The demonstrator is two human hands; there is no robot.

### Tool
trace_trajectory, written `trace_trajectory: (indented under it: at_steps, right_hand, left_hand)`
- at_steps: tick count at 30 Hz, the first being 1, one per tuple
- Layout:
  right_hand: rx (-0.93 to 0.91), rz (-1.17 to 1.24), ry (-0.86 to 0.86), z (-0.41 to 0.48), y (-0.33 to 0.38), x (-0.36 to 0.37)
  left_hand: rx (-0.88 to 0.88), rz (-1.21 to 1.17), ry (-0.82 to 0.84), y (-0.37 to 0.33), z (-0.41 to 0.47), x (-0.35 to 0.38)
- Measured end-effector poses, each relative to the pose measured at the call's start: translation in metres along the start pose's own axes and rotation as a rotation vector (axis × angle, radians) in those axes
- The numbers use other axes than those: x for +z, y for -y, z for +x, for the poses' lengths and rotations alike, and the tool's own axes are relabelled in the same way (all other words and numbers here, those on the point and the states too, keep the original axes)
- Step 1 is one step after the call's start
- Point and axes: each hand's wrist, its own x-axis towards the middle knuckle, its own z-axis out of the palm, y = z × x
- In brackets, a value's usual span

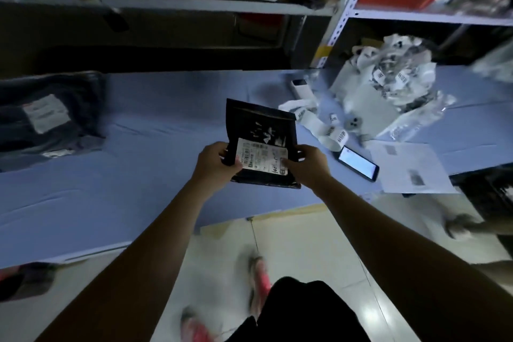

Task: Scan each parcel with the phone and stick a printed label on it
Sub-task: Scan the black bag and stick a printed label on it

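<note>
Over the near edge of the blue table (138, 175), we hold the black parcel (261, 130) up in both hands.
Our left hand (213, 161) grips the parcel's left edge and our right hand (305, 164) clamps its right edge, both thumbs on the white printed label (262, 159) across its near half. The parcel is tilted, its far end raised off the table. To the right, the phone (358, 162) lies face up, screen lit, just beside a paper sheet (408, 169). A strip of labels (324, 130) curls out from a heap of clear bags (388, 91) further back. Far left sits a stack of dark parcels (47, 114).
</note>
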Motion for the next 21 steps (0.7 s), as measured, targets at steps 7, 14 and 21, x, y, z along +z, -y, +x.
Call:
trace_trajectory:
  at_steps: [7, 14, 21]
  right_hand:
    - [-0.021, -0.027, 0.128, 0.056, -0.085, -0.025]
    - [-0.095, -0.090, 0.415, 0.110, -0.138, -0.038]
    - [-0.362, -0.325, 0.328, 0.150, -0.185, -0.081]
  left_hand:
    - [-0.132, 0.088, -0.059, -0.007, 0.018, 0.094]
    - [-0.436, -0.029, -0.273, 0.005, 0.031, 0.173]
    - [-0.489, 0.154, -0.468, -0.001, 0.026, 0.210]
